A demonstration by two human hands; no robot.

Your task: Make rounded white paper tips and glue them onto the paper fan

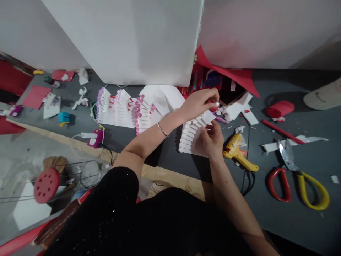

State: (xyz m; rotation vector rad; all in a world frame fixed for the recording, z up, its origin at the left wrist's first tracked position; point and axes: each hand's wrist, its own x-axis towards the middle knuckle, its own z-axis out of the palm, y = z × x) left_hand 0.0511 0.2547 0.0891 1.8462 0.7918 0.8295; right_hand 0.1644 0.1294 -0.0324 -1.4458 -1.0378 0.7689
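My left hand (204,101) is closed in a pinch above the far edge of a white paper card (198,147). At its fingertips is a small white-and-red piece (216,104), too small to name. A fan of thin white strips with round white tips (186,137) lines the card's left side. My right hand (214,138) is closed on the card's right side, its thumb on top and its other fingers curled. To the left lie similar fans with pink tips (138,112), pale pink tips (118,103) and lilac tips (100,105).
A yellow glue gun (237,153) lies right of my right hand. Beyond it are large scissors (290,163) with red and yellow handles, a red roll (281,108) and a white bottle (323,94). Behind my hands stands a red box (221,80) with tools; a white panel (160,42) rises at the back.
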